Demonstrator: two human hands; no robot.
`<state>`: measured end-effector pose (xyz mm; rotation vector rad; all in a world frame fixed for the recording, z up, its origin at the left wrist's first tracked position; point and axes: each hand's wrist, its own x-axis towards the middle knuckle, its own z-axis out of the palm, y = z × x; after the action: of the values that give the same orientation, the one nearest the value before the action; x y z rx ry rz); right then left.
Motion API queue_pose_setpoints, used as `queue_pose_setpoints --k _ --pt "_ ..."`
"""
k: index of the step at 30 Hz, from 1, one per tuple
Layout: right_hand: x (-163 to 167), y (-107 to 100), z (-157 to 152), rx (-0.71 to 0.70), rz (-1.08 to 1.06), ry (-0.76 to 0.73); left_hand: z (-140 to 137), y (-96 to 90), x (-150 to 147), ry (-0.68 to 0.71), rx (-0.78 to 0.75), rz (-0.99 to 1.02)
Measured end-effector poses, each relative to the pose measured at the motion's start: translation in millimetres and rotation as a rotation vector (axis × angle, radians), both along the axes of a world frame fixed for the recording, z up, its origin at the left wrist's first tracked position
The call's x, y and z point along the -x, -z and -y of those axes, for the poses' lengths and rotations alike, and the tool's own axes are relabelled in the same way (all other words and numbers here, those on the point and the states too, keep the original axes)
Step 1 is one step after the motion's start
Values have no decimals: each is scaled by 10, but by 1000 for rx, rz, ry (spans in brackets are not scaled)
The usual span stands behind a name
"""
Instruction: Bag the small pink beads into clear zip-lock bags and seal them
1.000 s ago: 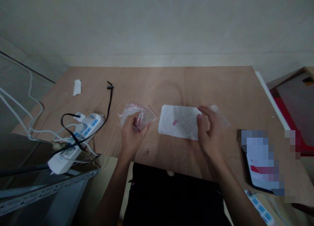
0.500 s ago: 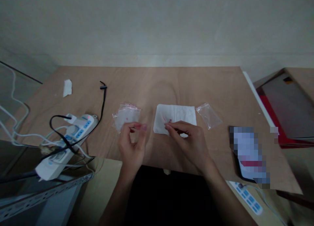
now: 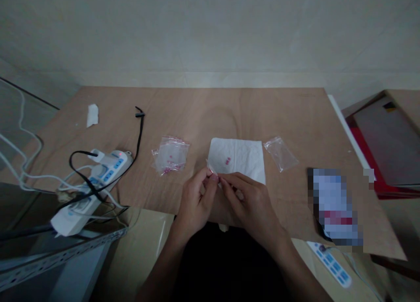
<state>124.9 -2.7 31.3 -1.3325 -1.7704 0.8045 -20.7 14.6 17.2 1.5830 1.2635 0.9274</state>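
My left hand (image 3: 201,195) and my right hand (image 3: 243,190) meet at the fingertips near the table's front edge. Both pinch a small clear plastic bag (image 3: 211,165), mostly hidden by the fingers. Just beyond them lies a white cloth or paper sheet (image 3: 244,151) with a few small red pieces (image 3: 227,161), like beads, on it. Left of the sheet is a pile of clear zip bags (image 3: 172,151) with red seal lines. Small reddish-pink pieces show in or on these bags. To the sheet's right rests another clear plastic bag (image 3: 281,153), which looks flat.
A white power strip (image 3: 114,164) with tangled cables stands at the left edge, beside a black strap (image 3: 140,131) and a white scrap (image 3: 92,115). A blurred-out phone (image 3: 334,206) lies at the right. A second power strip (image 3: 330,263) sits below the table edge.
My left hand has moved right, away from the bag pile, to meet my right hand. My right hand has drawn slightly down toward me, uncovering more of the white sheet and its red pieces.
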Motion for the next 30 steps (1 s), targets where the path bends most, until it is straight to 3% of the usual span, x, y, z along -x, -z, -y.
queue_pose_setpoints --k 3,9,13,16,20,24,27,30 --pt "7 25 17 -28 27 59 7 -53 5 14 -32 -80" --pt "7 39 71 -256 194 193 39 -154 -43 5 -1 -153" --pt "-4 -2 78 -211 138 145 51 -83 -91 41 143 -7" --pt "-4 11 76 -144 80 116 45 8 -100 62 129 27" --pt "-22 105 87 -111 88 215 68 30 -64 123 45 -177" --pt "-91 165 93 -164 222 403 135 -116 13 188 51 -391" --pt "-147 150 99 -146 158 257 157 -259 55 180 86 -323" --pt "-189 154 114 -86 -87 -2 139 -350 45 186 98 -219"
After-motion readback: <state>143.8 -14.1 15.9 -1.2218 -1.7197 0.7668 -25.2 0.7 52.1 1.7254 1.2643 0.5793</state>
